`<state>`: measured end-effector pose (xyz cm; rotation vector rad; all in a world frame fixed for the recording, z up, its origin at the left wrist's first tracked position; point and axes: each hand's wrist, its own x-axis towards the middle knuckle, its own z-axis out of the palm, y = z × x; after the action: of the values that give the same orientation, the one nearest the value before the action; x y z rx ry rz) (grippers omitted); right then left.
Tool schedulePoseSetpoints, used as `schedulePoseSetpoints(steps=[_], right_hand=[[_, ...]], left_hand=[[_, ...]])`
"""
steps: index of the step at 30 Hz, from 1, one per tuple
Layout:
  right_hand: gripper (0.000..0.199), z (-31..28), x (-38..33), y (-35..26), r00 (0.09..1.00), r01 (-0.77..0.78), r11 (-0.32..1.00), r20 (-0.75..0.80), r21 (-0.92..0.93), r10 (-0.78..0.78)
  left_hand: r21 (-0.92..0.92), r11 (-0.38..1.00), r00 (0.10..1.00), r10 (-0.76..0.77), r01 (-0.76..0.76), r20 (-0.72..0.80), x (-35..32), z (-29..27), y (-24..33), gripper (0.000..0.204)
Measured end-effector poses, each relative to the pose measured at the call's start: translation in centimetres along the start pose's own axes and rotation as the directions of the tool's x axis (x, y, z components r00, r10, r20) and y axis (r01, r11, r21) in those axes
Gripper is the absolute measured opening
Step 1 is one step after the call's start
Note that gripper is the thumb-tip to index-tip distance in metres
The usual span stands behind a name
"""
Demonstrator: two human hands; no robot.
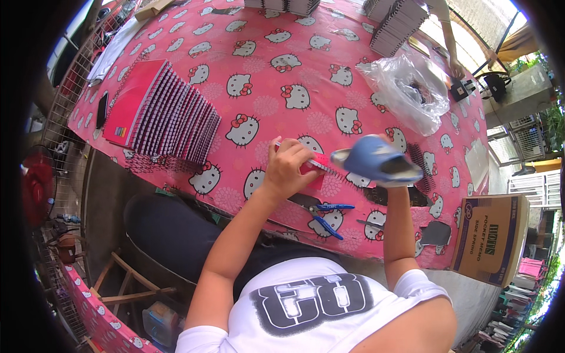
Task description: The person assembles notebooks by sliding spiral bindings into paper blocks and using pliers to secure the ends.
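Observation:
My left hand [288, 167] is closed on a small red spiral notebook [318, 170], holding it down on the pink cartoon-print tabletop near the front edge. The notebook's wire coil points toward the right. At the coil's right end is a blue slide sandal [372, 157], slightly blurred and raised above the table. My right hand [385, 137] grips it, mostly hidden behind the sandal. Below the notebook lie blue-handled cutting pliers [331, 219]. Right of the sandal, dark wire coils [421, 157] lie on the tabletop.
Red-covered spiral notebooks [170, 115] stand stacked at left, beside a phone [102, 110]. A clear plastic bag [412, 97] sits at far right, near another person's hand [456, 69]. More notebook stacks [400, 26] are at the back. A cardboard box [491, 238] stands right of the table.

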<state>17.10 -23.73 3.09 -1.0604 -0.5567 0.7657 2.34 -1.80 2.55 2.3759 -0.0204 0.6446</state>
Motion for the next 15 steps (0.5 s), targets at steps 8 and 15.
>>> schedulePoseSetpoints(steps=[8, 15], right_hand=[[0.035, 2.7, 2.9, -0.5, 0.997, -0.03, 0.438, -0.06, -0.899, -0.054], [0.039, 2.9, 5.4, 0.8, 0.991, -0.053, 0.322, -0.091, -0.945, -0.102]], left_hand=[[-0.165, 0.985, 0.996, -0.057, 0.045, -0.072, 0.2, -1.7, -2.2, 0.03], [-0.566, 0.798, 0.962, -0.272, 0.208, -0.03, -0.3, -1.5, -3.6, 0.025]])
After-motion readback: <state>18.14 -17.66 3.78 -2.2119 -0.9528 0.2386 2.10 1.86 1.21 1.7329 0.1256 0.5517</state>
